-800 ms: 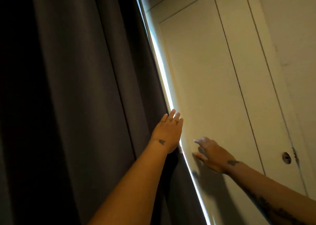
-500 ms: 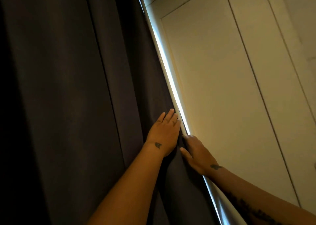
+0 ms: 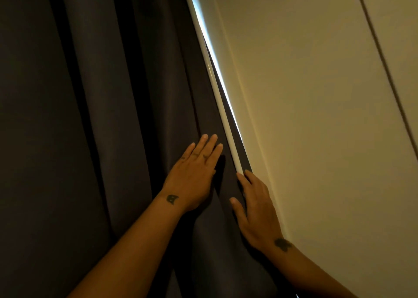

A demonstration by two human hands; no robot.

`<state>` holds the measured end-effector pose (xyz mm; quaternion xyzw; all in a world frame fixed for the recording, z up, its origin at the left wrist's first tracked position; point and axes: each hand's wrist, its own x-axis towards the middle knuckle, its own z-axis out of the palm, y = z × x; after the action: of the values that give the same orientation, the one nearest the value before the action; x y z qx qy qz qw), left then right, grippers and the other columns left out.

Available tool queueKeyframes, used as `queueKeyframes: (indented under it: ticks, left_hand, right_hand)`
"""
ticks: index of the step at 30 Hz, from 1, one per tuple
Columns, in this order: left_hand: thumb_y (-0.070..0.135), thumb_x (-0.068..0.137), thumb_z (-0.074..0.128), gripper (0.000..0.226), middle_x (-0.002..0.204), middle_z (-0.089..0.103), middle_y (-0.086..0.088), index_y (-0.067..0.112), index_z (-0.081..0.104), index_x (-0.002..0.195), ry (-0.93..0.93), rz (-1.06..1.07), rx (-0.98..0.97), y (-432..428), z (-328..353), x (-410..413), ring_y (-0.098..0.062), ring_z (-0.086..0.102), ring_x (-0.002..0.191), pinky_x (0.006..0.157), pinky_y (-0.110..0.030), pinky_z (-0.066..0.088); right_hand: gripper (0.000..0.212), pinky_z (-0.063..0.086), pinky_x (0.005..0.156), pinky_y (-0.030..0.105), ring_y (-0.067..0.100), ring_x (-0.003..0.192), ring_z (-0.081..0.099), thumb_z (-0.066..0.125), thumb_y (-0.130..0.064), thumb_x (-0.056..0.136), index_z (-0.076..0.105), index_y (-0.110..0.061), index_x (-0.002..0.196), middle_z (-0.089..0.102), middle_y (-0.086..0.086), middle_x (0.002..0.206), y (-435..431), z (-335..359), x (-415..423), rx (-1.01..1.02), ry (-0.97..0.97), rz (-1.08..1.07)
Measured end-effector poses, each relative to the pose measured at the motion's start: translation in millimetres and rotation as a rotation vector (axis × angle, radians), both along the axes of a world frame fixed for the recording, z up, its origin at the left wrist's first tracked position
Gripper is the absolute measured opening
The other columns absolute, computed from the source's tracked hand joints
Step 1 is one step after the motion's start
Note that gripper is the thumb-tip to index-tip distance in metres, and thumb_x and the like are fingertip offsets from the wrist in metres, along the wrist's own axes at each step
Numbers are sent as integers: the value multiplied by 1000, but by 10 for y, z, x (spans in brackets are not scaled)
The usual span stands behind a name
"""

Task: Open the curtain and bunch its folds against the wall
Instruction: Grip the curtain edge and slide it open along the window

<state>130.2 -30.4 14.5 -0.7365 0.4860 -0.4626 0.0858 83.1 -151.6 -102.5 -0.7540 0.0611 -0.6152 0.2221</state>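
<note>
A dark grey curtain (image 3: pixel 108 121) hangs in long folds and fills the left half of the head view. Its right edge meets a thin strip of daylight beside a white frame (image 3: pixel 217 87). My left hand (image 3: pixel 194 175) lies flat on the curtain near that edge, fingers straight and together, holding nothing. My right hand (image 3: pixel 255 211) is at the curtain's edge, thumb on the front of the fabric and fingers curled behind it, pinching the edge.
A cream panelled wall or door (image 3: pixel 316 128) takes up the right half, directly beside the curtain edge. The room is dim, lit only by the daylight slit.
My right hand moved left from the cream panel to the curtain's edge and closed on it. My left hand stayed flat on the fabric. The view shifted closer.
</note>
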Motion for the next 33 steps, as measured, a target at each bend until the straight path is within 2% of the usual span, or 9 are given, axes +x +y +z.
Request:
queueKeyframes:
  ticks: [4,8,11,13,15,19,22,25,33]
  left_hand:
    - [20,100,31,61,145,-25,-2,18,-15,140,-60,22,-37,-18,9,66,-16,-24,132,108,-30,-12]
    - [12,74,49,71,149,29,-13,4,31,141,-234,25,-26,-143,164,153,-23,19,136,113,-39,11]
    - [11,73,45,73,148,14,-12,7,21,142,-282,114,76,-208,327,122,-25,13,137,113,-43,8]
    - [18,85,32,66,147,-13,-6,16,1,143,-296,197,165,-251,410,137,-23,-16,135,109,-41,-10]
    - [26,89,22,61,144,-21,-3,22,2,147,-307,276,243,-247,448,207,-21,-28,130,105,-40,-20]
    - [30,83,28,57,151,26,-13,22,45,136,-381,361,339,-202,490,243,-26,0,135,110,-50,-1]
    - [30,72,32,55,127,59,-16,17,69,111,-385,387,360,-91,509,234,-26,29,127,105,-56,21]
    - [30,72,32,55,126,61,-15,17,69,110,-427,423,375,47,517,198,-28,34,127,97,-60,22]
    - [22,81,35,55,140,48,-12,14,51,133,-343,399,289,390,490,109,-29,36,133,110,-48,23]
  right_hand:
    - [54,35,95,44,28,121,36,40,-40,85,37,-14,132,45,17,134,49,-94,121,19,-77,57]
    - [54,29,100,36,23,119,33,33,-51,90,40,-14,129,49,16,131,49,-92,247,5,-110,154]
    - [52,24,97,45,22,119,34,37,-48,88,40,-17,128,51,14,130,54,-118,370,-9,-128,197]
    - [52,28,95,46,22,119,34,33,-52,89,38,-19,129,50,9,130,44,-132,445,-11,-127,239]
    - [52,31,95,45,21,119,34,37,-48,86,37,-20,130,41,1,132,38,-142,520,-27,-141,276]
    - [55,25,101,33,23,122,34,20,-55,93,38,-19,131,37,0,134,19,-161,616,-45,-162,366]
    - [56,22,100,30,23,123,32,19,-55,93,39,-19,130,35,2,135,-3,-114,638,-16,-197,380]
    - [53,29,100,36,22,124,30,29,-53,91,35,-20,132,37,6,135,19,-36,665,44,-229,394]
    - [53,32,91,38,23,116,38,43,-40,79,38,-19,128,51,18,128,242,69,690,162,-226,510]
